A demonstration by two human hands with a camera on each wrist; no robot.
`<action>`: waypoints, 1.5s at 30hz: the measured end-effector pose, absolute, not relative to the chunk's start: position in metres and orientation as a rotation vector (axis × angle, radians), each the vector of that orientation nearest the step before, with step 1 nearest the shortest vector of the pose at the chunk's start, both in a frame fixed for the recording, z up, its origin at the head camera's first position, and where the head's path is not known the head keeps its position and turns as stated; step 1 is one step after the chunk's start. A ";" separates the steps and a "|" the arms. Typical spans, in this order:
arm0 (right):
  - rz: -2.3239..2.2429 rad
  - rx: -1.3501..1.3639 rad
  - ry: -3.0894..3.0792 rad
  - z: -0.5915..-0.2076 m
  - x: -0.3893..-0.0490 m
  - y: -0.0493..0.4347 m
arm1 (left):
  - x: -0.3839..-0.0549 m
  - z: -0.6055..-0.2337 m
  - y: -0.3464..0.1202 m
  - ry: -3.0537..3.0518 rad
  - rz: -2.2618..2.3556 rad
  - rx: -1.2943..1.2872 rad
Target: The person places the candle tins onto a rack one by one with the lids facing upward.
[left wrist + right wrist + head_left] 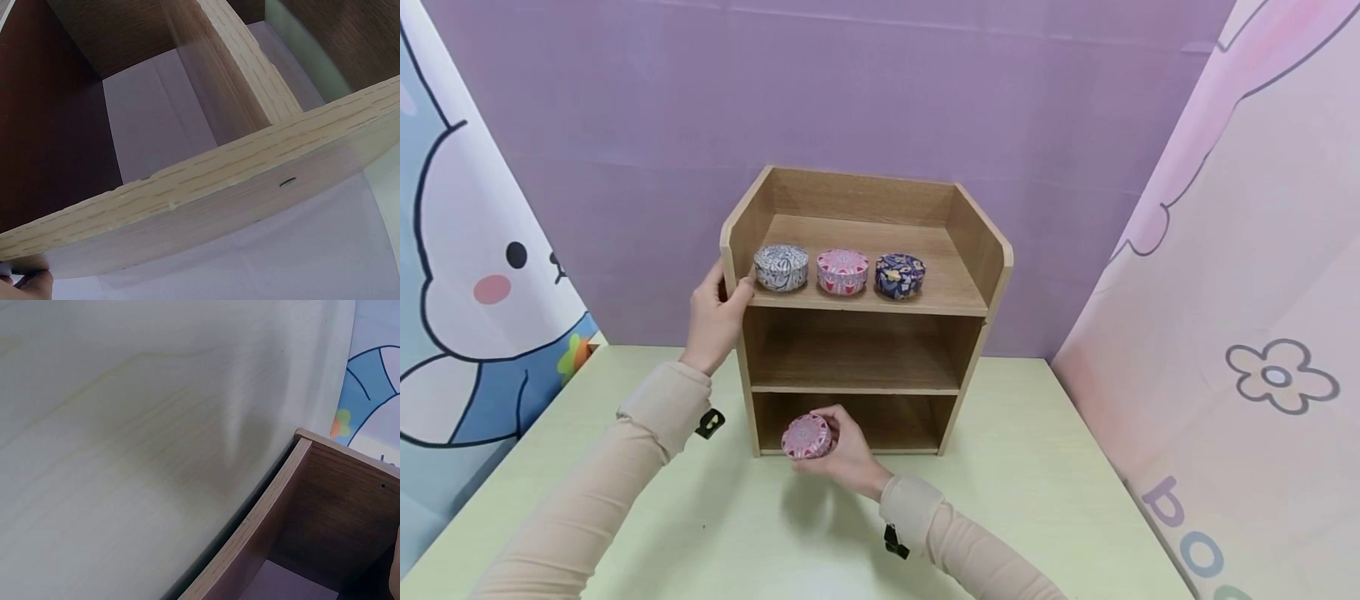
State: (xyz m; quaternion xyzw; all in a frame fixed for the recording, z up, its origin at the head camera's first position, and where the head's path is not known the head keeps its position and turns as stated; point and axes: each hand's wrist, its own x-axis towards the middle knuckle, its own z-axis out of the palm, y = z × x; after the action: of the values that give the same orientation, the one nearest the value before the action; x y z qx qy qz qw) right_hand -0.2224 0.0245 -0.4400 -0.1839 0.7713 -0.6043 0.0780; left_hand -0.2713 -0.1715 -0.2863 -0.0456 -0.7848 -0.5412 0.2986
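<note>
A small wooden shelf unit [853, 390] with three levels stands on the table. My left hand [717, 321] grips its left side panel near the top shelf; in the left wrist view, fingertips [31, 287] show at the lower left corner, by the panel's edge. With thumb and fingers, my right hand [847, 454] holds a round pink patterned tin [807, 437] in front of the bottom compartment, its lid tilted toward the head camera. In the right wrist view only a sliver of that hand [395, 569] shows beside the compartment, and the tin is out of sight.
On the top shelf, along its front, stand a white-and-grey tin [782, 268], a pink tin [842, 272] and a dark blue floral tin [900, 277] in a row. A purple backdrop [865, 92] hangs behind; printed panels flank the pale table [1015, 500].
</note>
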 end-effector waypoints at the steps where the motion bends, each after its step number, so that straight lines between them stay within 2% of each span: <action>1: -1.812 -0.553 2.306 -0.440 -0.222 0.025 | -0.271 -0.286 -0.172 -2.086 -1.437 -0.122; 33: -1.772 -0.571 2.334 -0.433 -0.224 0.038 | -0.271 -0.288 -0.172 -2.072 -1.465 -0.126; 45: -1.712 -0.561 2.461 -0.393 -0.207 0.055 | -0.271 -0.287 -0.171 -2.077 -1.452 -0.130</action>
State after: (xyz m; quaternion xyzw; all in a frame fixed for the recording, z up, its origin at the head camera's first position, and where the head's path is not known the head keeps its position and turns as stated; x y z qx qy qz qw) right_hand -0.2074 0.0555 -0.3925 -0.1837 0.8061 -0.5607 0.0457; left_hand -0.2710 -0.1713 -0.2866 -0.0487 -0.7815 -0.5462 0.2974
